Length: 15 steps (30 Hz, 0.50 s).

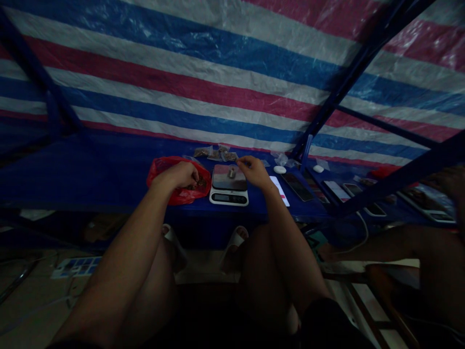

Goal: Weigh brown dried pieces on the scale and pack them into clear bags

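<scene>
My left hand (pixel 184 174) reaches into an open red plastic bag (pixel 156 169). Its fingers are bent together over small brownish pieces (pixel 200 181); what they pinch is hidden. To the right of the bag lies a white kitchen scale (pixel 228 198) with a dark, shiny plate. On that plate stands a small metallic-looking cylinder (pixel 231 173). My right hand (pixel 253 170) hangs by the scale's right edge, thumb and fingertips pressed together, close to the cylinder but apart from it. Anything between those fingertips is too small to make out.
Small clear bags of brownish pieces (pixel 216 153) lie behind the scale. Right of it are a lit phone (pixel 279 191), a dark phone (pixel 297 186) and a white oval case (pixel 279 169). A blue frame post (pixel 323 114) rises beyond; another person's leg (pixel 392 245) is at right.
</scene>
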Motion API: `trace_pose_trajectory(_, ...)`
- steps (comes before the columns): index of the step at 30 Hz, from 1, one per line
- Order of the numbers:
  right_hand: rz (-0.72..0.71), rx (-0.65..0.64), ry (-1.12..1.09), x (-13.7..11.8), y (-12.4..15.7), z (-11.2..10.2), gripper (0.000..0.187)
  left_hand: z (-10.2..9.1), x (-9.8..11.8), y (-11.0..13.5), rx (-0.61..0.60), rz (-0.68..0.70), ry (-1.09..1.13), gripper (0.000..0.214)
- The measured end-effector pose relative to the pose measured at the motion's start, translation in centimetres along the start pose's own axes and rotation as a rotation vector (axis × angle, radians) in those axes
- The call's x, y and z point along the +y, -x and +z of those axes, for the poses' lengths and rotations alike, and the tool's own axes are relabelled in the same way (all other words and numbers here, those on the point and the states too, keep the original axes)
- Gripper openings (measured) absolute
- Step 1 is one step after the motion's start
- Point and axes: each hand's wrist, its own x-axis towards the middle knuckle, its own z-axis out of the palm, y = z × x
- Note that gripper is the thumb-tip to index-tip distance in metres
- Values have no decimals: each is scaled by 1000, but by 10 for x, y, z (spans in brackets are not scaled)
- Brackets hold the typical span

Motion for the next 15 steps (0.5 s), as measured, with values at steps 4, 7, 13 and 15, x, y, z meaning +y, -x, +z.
trace_pose_trajectory(4,5,-13,-7,0,0,1,24,-4,1,-2,68,22,25,16)
trace_pose_trajectory(7,8,-2,-10,-1,0,1,23,-14,3,1,106,91,77,13)
trace_pose_trajectory(13,-20,9,-36,2,0,0,23,-31,12,16,149,132,265,21)
trace_pose_trajectory(15,-14,15,-42,2,0,0,23,-30,18,17,201,140,370,21)
